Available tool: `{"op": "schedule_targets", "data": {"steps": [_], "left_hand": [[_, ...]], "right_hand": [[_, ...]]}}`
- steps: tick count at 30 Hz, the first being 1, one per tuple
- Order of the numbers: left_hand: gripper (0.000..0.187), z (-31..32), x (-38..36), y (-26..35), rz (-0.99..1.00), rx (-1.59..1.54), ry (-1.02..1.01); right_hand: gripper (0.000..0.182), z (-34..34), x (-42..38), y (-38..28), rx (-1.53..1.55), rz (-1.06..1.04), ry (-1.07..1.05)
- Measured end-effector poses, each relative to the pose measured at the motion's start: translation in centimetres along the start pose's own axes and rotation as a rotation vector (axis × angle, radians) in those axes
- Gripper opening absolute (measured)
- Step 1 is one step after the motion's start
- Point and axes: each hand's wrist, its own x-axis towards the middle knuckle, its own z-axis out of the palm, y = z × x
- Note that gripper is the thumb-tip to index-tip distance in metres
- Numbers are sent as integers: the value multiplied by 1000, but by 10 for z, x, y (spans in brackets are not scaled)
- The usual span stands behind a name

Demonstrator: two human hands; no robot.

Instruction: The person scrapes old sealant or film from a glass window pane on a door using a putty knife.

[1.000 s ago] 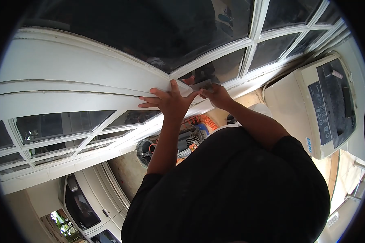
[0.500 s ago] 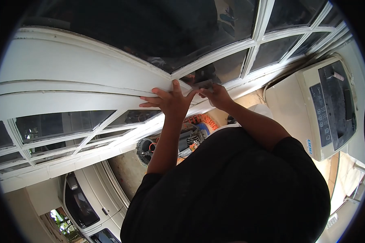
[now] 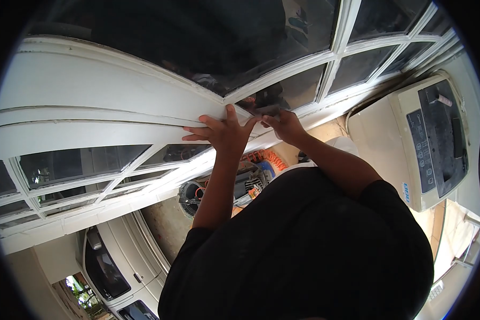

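My left hand (image 3: 225,130) lies against the white window frame (image 3: 160,120), fingers spread wide and thumb stretched toward the right hand. Close beside it, my right hand (image 3: 285,127) is closed in a pinch at the frame's edge. A thin, flat, greyish piece (image 3: 269,111) shows at its fingertips, right against the frame below the corner of the large dark glass pane (image 3: 197,48); I cannot tell its exact kind. Smaller panes (image 3: 296,88) run off to the right of the right hand.
A washing machine (image 3: 410,138) stands to the right. Below the hands are a round black container (image 3: 189,198) with tools and an orange coiled hose (image 3: 269,156). A light-coloured vehicle (image 3: 128,256) is at the lower left. More window panes (image 3: 85,164) line the left side.
Both hands stay at nearly the same spot on the frame. The right hand's fingertips and the thin piece have shifted only slightly.
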Motion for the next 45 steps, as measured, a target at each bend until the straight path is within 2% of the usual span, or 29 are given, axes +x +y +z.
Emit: {"op": "schedule_targets", "data": {"steps": [2,7,9,13,16,18,22,27,34,36,37,39,45], "left_hand": [[127,-1,1,1,-13,12,-19],[127,0,0,1,-8,-1,-22],[127,0,-1,-1,-13,2,-28],[129,2,1,0,1,-20,4],[131,-2,-1,0,-3,-21,-2],[132,0,3,-1,-3,-11,-5],[132,-1,1,1,-9,-16,8],[132,0,0,1,-14,-6,-2],[130,2,0,1,-13,-3,-9],[130,0,-1,0,-12,12,-14],[130,-1,-1,0,-13,19,-16],[130,1,1,0,-14,27,-14],[130,2,0,-1,-9,15,-9]], "right_hand": [[24,1,1,18,35,6,1],[25,1,0,12,148,-24,-5],[24,0,2,15,-2,31,-4],[23,5,5,26,119,-53,12],[21,4,5,26,-26,-27,-2],[19,8,4,21,176,-50,5],[19,1,-1,4,14,-49,-1],[22,1,1,-3,37,-19,-26],[25,1,7,21,170,13,-40],[26,-5,9,19,-14,143,-62],[26,-4,9,23,-15,140,-64],[28,1,9,28,219,72,-40],[29,-2,10,28,191,133,-78]]}}
